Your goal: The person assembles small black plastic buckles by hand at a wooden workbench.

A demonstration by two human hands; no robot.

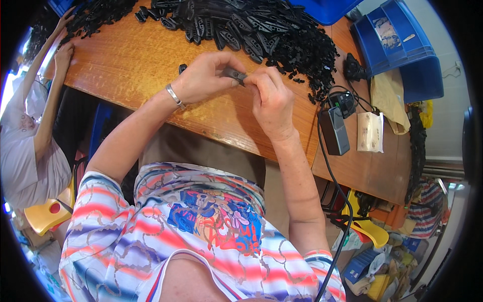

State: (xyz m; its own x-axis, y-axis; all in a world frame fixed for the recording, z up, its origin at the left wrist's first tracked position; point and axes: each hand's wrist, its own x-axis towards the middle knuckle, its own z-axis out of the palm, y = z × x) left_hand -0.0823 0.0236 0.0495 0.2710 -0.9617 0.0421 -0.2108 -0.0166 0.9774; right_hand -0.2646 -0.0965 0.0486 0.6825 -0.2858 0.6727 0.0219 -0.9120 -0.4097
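Observation:
My left hand [209, 79], with a metal bracelet at the wrist, pinches a small dark plastic part [234, 75] above the wooden table. The fingertips of my right hand [271, 95] are closed at the other end of that part. Fingers cover much of it, so its full shape is hidden. Beyond my hands lies a heap of long black plastic pieces [251, 31] with cut-out slots. A pile of small black plastic bits [308, 56] spreads to its right. One loose black piece [182, 68] rests beside my left wrist.
At the right are a blue bin [397, 45], a grey box-shaped device [335, 132] with a black cable, and a white paper pack [370, 132]. Another person's hand [64, 54] touches the table at the far left. The table's near edge [216, 139] runs below my forearms.

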